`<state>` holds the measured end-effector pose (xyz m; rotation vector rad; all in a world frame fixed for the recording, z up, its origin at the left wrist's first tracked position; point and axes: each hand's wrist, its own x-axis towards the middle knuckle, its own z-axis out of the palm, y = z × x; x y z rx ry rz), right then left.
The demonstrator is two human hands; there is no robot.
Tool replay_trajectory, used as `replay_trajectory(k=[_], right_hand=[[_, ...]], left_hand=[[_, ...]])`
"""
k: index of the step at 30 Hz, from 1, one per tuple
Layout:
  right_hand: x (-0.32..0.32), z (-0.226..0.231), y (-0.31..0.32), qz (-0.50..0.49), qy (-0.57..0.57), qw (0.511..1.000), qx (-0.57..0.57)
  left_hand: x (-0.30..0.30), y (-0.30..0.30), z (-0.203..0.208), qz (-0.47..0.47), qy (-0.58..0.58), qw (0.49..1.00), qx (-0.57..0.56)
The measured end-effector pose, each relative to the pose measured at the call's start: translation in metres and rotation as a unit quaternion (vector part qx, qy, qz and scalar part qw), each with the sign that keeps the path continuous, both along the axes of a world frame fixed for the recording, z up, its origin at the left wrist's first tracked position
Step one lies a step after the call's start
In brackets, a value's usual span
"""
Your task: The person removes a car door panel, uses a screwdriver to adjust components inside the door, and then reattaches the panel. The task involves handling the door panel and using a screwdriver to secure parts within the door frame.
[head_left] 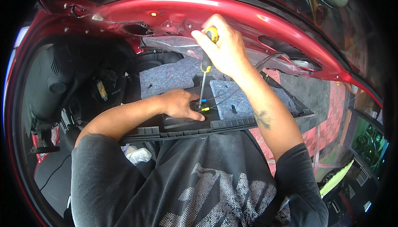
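A dark plastic car door trim panel (178, 132) lies across my lap, its inner side facing up. My right hand (224, 47) grips a yellow-and-black screwdriver (206, 63) near the top of its handle. The shaft points down, and its tip meets a dark fitting on the panel. Two cables (226, 93) run to this fitting, one with a blue end and one with a yellow end. Close on the left of the shaft, my left hand (180, 105) holds the panel, thumb stretched toward the yellow end and fingers bent. Its fingertips are partly hidden.
Blue-grey felt pads (168, 78) cover parts of the panel. Beyond it stands the red car door (199, 13), with clear plastic film (178, 42) hanging from it. The dark car interior (58, 78) is at the left. Red and grey floor tiles (333, 102) show at the right.
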<state>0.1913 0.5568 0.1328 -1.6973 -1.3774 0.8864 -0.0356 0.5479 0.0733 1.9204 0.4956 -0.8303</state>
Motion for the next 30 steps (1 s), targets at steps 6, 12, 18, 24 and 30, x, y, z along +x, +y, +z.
replay_trajectory(k=[6,12,18,24,30], right_hand=[[0.033,-0.011,0.002,0.109,0.418,0.897,-0.090],[0.027,-0.020,0.001,0.021,-0.121,0.992,-0.027],[0.022,-0.015,-0.003,0.082,-0.115,0.990,0.013],[0.032,-0.007,0.004,0.150,0.312,0.932,-0.105],[0.006,-0.006,-0.004,0.008,-0.184,0.983,0.013]], left_hand=[[0.001,0.002,0.003,-0.003,0.004,1.000,-0.016],[0.008,0.005,0.012,-0.019,0.021,1.000,-0.011],[0.005,0.003,0.005,-0.017,0.011,1.000,-0.004],[0.008,0.005,0.012,-0.020,0.024,0.999,-0.020],[0.006,0.002,0.006,-0.022,0.026,0.999,-0.007]])
